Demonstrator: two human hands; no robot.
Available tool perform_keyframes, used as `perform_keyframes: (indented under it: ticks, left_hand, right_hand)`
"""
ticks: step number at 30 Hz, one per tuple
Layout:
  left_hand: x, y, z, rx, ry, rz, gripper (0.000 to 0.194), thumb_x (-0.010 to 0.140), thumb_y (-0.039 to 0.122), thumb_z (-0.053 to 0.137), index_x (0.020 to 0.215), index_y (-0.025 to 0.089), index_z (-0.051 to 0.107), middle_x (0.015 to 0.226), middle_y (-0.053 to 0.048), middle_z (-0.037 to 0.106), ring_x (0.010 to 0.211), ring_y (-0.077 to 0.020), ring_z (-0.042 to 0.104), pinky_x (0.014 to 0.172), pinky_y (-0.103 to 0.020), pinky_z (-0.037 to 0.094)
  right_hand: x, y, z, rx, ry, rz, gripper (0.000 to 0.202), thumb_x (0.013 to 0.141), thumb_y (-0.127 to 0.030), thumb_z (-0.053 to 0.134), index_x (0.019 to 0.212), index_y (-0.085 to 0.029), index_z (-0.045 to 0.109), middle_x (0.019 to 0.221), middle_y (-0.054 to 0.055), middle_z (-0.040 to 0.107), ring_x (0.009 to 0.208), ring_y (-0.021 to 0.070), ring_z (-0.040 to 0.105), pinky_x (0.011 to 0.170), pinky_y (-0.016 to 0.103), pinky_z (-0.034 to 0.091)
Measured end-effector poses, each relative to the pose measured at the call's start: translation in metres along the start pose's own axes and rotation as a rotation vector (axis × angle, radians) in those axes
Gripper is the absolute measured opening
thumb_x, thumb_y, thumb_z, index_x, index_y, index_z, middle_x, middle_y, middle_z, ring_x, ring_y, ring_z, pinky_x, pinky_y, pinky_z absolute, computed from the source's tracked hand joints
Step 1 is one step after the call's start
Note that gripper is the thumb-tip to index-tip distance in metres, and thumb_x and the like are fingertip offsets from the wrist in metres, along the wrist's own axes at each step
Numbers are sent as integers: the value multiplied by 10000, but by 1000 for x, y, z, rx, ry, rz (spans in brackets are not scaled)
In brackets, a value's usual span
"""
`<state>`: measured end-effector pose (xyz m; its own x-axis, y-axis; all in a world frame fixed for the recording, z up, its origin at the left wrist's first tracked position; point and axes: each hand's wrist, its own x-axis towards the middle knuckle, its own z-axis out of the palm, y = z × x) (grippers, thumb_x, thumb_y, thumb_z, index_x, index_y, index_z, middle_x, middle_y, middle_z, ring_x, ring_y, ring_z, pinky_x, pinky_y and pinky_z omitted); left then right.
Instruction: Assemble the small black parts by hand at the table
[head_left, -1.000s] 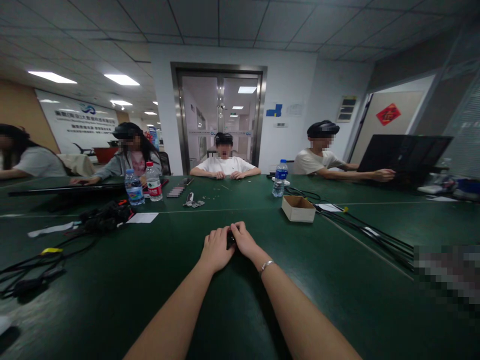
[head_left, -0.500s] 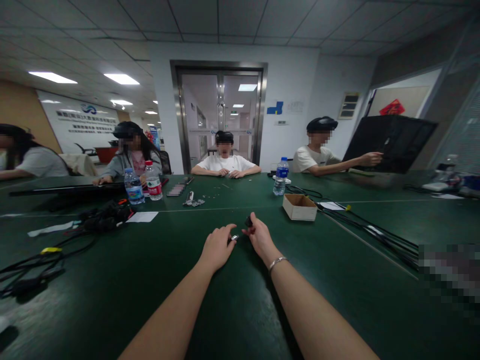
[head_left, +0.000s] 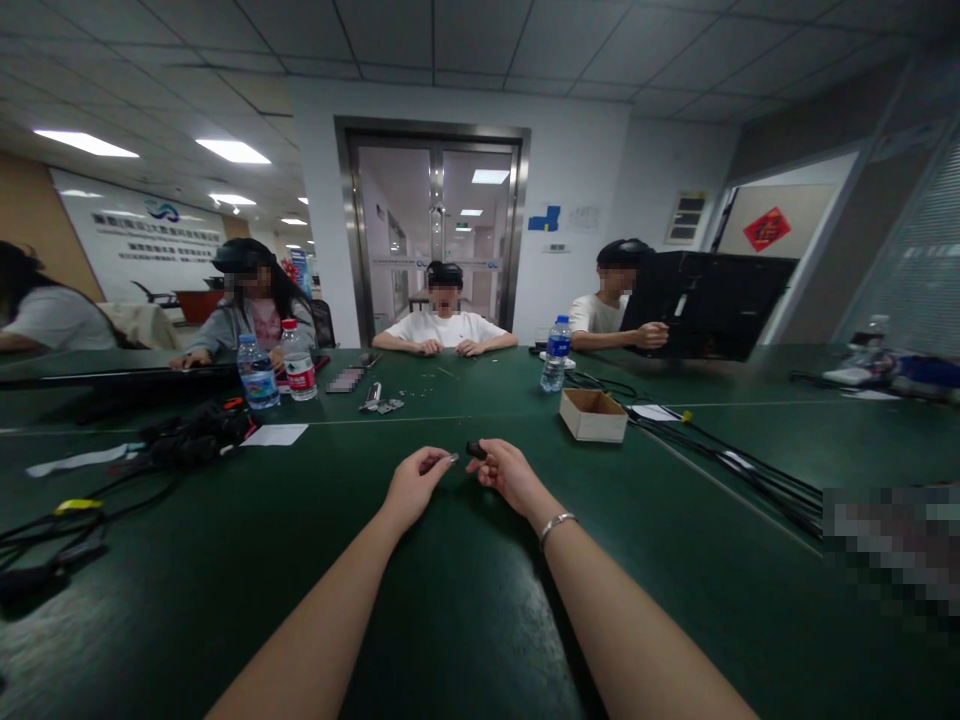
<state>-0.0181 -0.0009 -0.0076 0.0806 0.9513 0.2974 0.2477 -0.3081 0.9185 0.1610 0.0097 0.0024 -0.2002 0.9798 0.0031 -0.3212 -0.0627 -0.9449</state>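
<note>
Left hand [head_left: 411, 488]: closed at the fingertips on a small bright piece [head_left: 454, 457], which projects from the finger ends toward the right; its exact form is too small to tell.
Right hand [head_left: 514, 478]: thumb and fingers pinch a black piece [head_left: 475, 450]; the other fingers are curled beneath it. A bracelet [head_left: 559, 527] is around the wrist.
Black piece, position: centre of the frame, at the upper left of the right hand, raised toward the far side of the bench [head_left: 465, 600].
Black piece, long axis: roughly level across the frame, dipping slightly toward the right; the free end faces the left hand.
Gap: bright piece and black piece are near each other but apart, the black piece marginally higher in the frame. The ends face each other, not quite in line.
Nearer hand: the right hand holds the black piece; the left fingertips lie just beside its free end, across the gap.
Open box [head_left: 592, 425]: right of centre, beyond the right hand, well apart from both pieces.
Metallic item [head_left: 373, 397]: above the left hand in the frame, with fragments beside it.
White paper [head_left: 276, 434]: left of centre, flat.
Blue-capped bottle [head_left: 556, 355]: upright, behind the open box.
</note>
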Motion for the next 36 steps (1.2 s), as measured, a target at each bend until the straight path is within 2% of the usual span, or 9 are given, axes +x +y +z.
perform_keyframes:
  ticks: [5,12,36]
  left_hand:
    - [0,0,-2,11,0,-16,374,769,494,560,891,160,675,790,-41,661,761,-182,595,721,-299,449]
    - [-1,3,-3,-15,32,-24,382,751,503,564,867,157,675,749,-36,638,724,-174,573,695,-292,443]
    - [-2,3,-2,-4,20,-17,364,756,482,579,886,156,678,773,-35,650,728,-171,574,676,-279,435]
  right_hand:
    - [4,4,1,-90,12,-44,357,715,-473,716,755,-149,571,579,24,623,431,62,493,381,162,364]
    - [3,3,1,-100,-7,-40,319,704,-416,744,808,-137,629,583,7,612,436,51,486,385,154,378]
    - [4,4,3,-118,-20,-66,351,665,-400,767,864,-145,631,592,-5,627,434,45,489,399,144,380]
